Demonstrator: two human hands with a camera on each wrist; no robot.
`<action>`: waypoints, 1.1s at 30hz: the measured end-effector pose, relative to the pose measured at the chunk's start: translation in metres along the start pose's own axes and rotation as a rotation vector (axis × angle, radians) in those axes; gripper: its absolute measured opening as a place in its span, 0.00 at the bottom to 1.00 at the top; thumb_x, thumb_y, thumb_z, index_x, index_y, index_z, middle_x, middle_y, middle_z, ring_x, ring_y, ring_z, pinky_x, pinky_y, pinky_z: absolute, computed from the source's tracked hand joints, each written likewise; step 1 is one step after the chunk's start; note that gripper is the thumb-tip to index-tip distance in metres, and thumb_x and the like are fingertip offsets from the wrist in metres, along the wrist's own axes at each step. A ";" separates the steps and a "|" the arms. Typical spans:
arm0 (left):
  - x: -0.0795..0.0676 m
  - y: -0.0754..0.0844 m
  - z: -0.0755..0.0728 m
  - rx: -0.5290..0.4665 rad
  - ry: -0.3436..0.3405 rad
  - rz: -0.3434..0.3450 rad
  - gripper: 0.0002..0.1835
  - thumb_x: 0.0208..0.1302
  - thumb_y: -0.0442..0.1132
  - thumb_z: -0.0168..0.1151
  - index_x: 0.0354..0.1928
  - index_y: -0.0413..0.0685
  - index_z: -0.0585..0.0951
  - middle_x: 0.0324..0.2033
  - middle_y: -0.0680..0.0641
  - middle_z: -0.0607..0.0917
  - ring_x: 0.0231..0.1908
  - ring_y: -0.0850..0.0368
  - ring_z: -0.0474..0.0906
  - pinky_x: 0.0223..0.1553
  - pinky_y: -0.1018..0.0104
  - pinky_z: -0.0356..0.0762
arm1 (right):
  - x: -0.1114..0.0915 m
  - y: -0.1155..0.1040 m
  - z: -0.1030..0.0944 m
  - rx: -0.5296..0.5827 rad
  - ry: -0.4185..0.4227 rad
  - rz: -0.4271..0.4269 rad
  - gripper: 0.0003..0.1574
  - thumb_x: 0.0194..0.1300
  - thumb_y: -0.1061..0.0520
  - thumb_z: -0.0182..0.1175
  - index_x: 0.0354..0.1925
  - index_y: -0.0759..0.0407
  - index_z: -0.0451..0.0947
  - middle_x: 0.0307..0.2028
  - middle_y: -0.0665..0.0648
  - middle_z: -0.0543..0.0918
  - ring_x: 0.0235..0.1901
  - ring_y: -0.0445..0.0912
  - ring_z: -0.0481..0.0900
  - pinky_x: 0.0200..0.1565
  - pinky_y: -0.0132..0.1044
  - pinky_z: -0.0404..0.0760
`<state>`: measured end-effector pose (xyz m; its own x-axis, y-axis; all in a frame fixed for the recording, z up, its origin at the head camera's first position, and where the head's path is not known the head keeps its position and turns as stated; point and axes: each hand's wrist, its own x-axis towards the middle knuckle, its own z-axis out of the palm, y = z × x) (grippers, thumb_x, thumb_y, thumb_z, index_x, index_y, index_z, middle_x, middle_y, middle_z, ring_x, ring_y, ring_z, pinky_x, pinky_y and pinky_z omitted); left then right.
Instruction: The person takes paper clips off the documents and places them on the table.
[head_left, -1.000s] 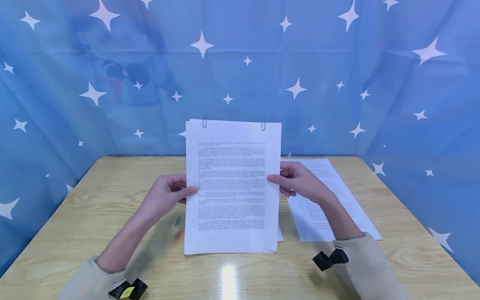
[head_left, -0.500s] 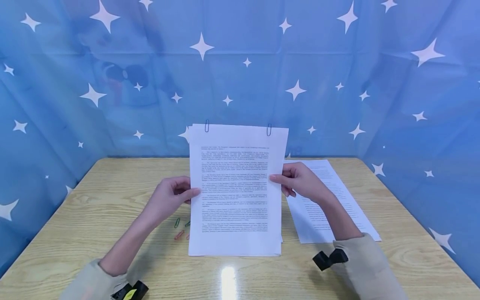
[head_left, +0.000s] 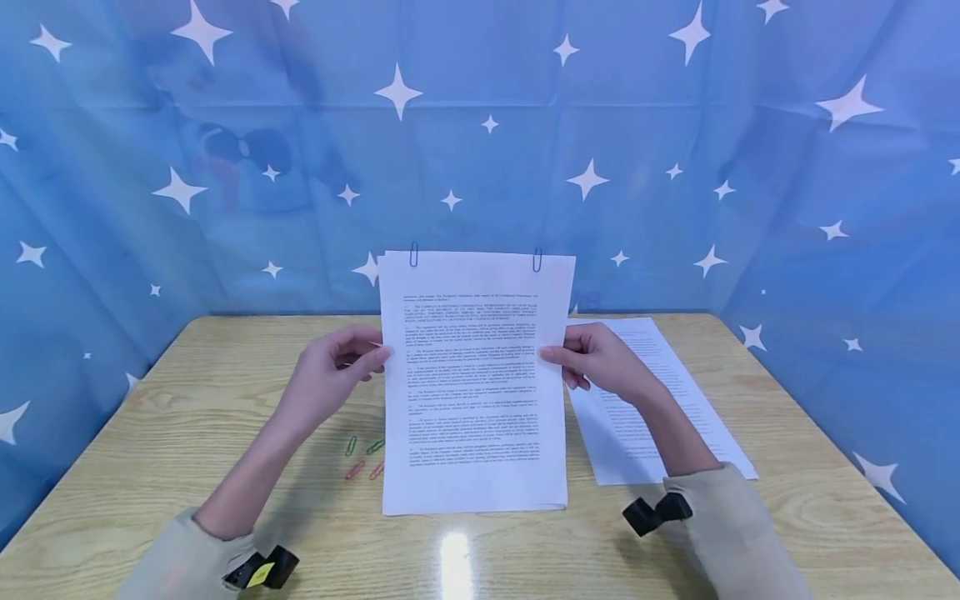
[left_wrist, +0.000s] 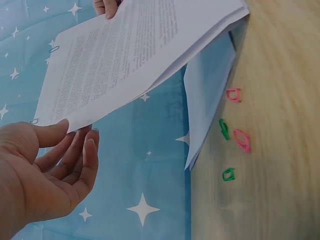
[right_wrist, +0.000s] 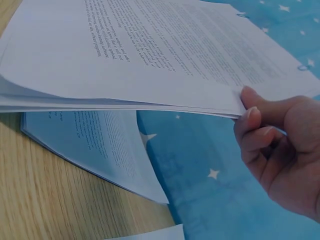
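Note:
A sheaf of printed paper sheets (head_left: pixel 472 383) is held up, its text side facing me. My left hand (head_left: pixel 330 375) pinches its left edge, thumb in front and fingers behind. On the opposite edge my right hand (head_left: pixel 611 362) grips it the same way, a little above the middle. Two dark blue paper clips sit on the top edge, a left paper clip (head_left: pixel 414 254) and a right paper clip (head_left: pixel 537 260). At the bottom, the sheets spread slightly apart in the right wrist view, where the right thumb (right_wrist: pixel 250 97) presses on the top page.
Loose green paper clips (head_left: pixel 351 446) and pink paper clips (head_left: pixel 355 471) lie on the wooden table (head_left: pixel 187 417), left of the sheaf. More printed paper (head_left: pixel 645 417) lies at the right. Beneath the raised sheaf is another stack (right_wrist: pixel 95 145). A blue starry curtain (head_left: pixel 480 158) hangs behind.
The sheaf has shifted slightly right and down, baring more of the loose paper clips. My left hand has moved up along the left edge. My right hand has stayed nearly in place.

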<state>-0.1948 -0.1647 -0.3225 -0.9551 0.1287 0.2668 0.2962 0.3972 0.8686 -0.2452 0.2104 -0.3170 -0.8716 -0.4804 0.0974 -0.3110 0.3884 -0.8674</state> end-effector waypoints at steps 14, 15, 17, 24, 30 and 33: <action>0.025 0.021 -0.002 -0.063 0.141 0.105 0.17 0.72 0.41 0.64 0.55 0.37 0.82 0.43 0.41 0.86 0.43 0.53 0.82 0.43 0.73 0.78 | 0.002 0.008 0.001 -0.024 0.003 0.015 0.12 0.74 0.53 0.61 0.44 0.61 0.84 0.18 0.66 0.76 0.14 0.48 0.68 0.18 0.34 0.62; 0.027 0.022 -0.002 -0.073 0.149 0.111 0.17 0.72 0.40 0.64 0.55 0.37 0.82 0.43 0.40 0.86 0.43 0.53 0.82 0.43 0.73 0.78 | 0.002 0.008 0.002 -0.030 0.005 0.015 0.12 0.74 0.53 0.61 0.44 0.60 0.84 0.17 0.65 0.76 0.14 0.48 0.68 0.18 0.35 0.62; 0.030 0.025 -0.002 -0.085 0.166 0.122 0.17 0.71 0.40 0.64 0.55 0.36 0.82 0.44 0.40 0.86 0.42 0.53 0.82 0.43 0.74 0.78 | 0.003 0.008 0.003 -0.038 0.006 0.015 0.12 0.73 0.52 0.62 0.43 0.60 0.84 0.17 0.62 0.76 0.14 0.48 0.68 0.18 0.34 0.62; 0.038 0.035 -0.003 -0.098 0.210 0.147 0.18 0.71 0.40 0.64 0.58 0.38 0.81 0.43 0.41 0.83 0.43 0.54 0.79 0.43 0.74 0.76 | 0.005 0.009 0.007 -0.078 0.011 0.023 0.10 0.73 0.53 0.63 0.40 0.59 0.83 0.17 0.59 0.76 0.14 0.49 0.69 0.18 0.34 0.62; 0.042 0.044 -0.002 -0.097 0.244 0.207 0.17 0.72 0.40 0.64 0.58 0.40 0.81 0.46 0.43 0.85 0.42 0.56 0.80 0.44 0.72 0.76 | 0.006 0.009 0.007 -0.098 0.014 0.023 0.10 0.73 0.53 0.62 0.40 0.59 0.83 0.16 0.58 0.76 0.14 0.49 0.69 0.18 0.34 0.62; 0.044 0.047 0.001 -0.082 0.264 0.258 0.16 0.71 0.39 0.64 0.56 0.39 0.82 0.48 0.44 0.86 0.44 0.58 0.80 0.46 0.71 0.76 | 0.006 0.009 0.007 -0.111 0.015 0.018 0.11 0.73 0.53 0.62 0.39 0.59 0.83 0.16 0.58 0.76 0.14 0.49 0.69 0.17 0.34 0.61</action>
<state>-0.2231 -0.1393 -0.2699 -0.8211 -0.0276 0.5701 0.5358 0.3068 0.7866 -0.2507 0.2056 -0.3270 -0.8829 -0.4607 0.0902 -0.3344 0.4824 -0.8096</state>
